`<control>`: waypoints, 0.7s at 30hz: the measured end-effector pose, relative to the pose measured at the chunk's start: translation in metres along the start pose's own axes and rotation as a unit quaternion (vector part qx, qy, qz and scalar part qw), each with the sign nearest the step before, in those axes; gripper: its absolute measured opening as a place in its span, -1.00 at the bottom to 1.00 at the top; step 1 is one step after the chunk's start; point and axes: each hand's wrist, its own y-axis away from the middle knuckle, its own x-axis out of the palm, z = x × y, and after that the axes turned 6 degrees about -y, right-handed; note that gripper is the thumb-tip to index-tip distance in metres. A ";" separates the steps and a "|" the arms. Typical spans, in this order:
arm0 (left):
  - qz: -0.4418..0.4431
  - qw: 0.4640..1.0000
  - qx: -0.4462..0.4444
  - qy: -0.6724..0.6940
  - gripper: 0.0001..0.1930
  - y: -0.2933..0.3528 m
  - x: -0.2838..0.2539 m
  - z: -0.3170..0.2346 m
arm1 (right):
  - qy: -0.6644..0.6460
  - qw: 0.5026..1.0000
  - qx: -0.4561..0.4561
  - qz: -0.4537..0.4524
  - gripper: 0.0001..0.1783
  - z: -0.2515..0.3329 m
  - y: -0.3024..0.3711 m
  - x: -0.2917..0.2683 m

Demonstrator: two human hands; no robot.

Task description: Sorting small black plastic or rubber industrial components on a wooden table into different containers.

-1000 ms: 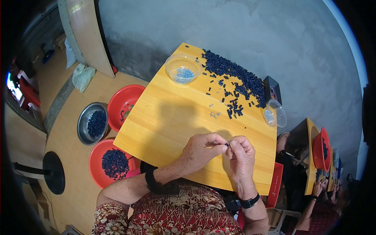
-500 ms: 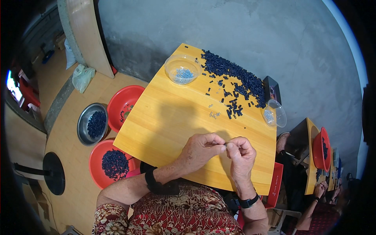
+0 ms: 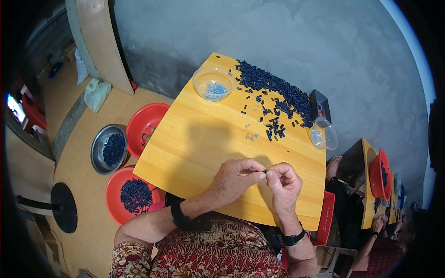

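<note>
Over the near part of the yellow wooden table [image 3: 185, 153], my left hand [image 3: 232, 180] and my right hand [image 3: 285, 185] meet at their fingertips. Both are closed in a pinch. Between thumbs and forefingers shows a tiny dark piece [image 3: 265, 172]; the fingers cover most of it. Beyond them lie a few loose silvery pins or screws [image 3: 251, 136], too small to tell which. Past these, small black tube-like pieces [image 3: 276, 129] are scattered, thickening into a long pile [image 3: 273, 83] along the far edge.
A clear bowl [image 3: 213, 83] of small metal parts stands far left, a clear cup [image 3: 324, 134] at the right edge by a black box [image 3: 320, 106]. Left on the floor are red basins [image 3: 143, 125] and a steel bowl [image 3: 95, 153]. Another person's hands [image 3: 379, 224] work at a table on the right.
My hands stay together in nearly the same pinch, with only a slight shift of the fingers. The view has moved a little; the things on the table lie as before.
</note>
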 end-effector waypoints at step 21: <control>0.038 0.982 -0.080 0.167 -0.84 -0.004 -0.013 0.007 | 0.341 0.883 -0.312 0.078 -0.69 0.007 -0.010 0.005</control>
